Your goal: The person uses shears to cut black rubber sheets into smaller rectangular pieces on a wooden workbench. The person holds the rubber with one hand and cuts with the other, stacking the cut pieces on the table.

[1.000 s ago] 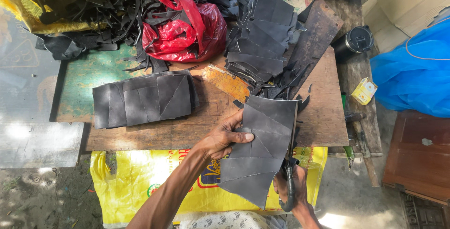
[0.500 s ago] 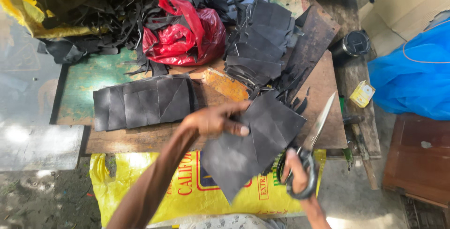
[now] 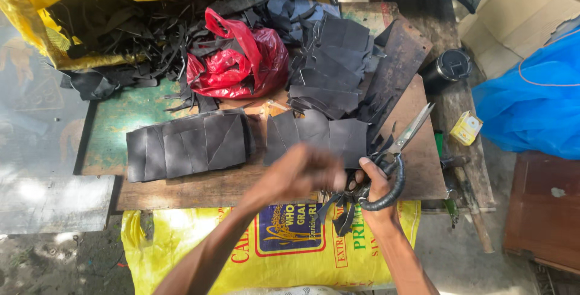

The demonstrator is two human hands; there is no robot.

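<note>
A dark sheet piece [image 3: 317, 135] lies flat on the wooden board [image 3: 426, 168]. My left hand [image 3: 299, 174] is blurred over its near edge, so its grip cannot be made out. Just to the right, my right hand [image 3: 373, 181] is closed through the black handles of large scissors [image 3: 406, 138]. Their metal blades point up and to the right, apart from the sheet. A few dark scraps [image 3: 341, 213] hang below the hands at the board's front edge.
A flat row of cut dark pieces [image 3: 187, 147] lies at the left. Behind are a red plastic bag [image 3: 241, 59], a heap of dark pieces [image 3: 332, 65] and a yellow sack of black strips [image 3: 90, 29]. A black tin [image 3: 450, 65], small yellow box [image 3: 466, 127] and blue bag [image 3: 531, 107] sit right.
The dark sheet, held up in my left hand before, now lies flat on the board. My right hand with the scissors has risen from below the board's edge to beside it.
</note>
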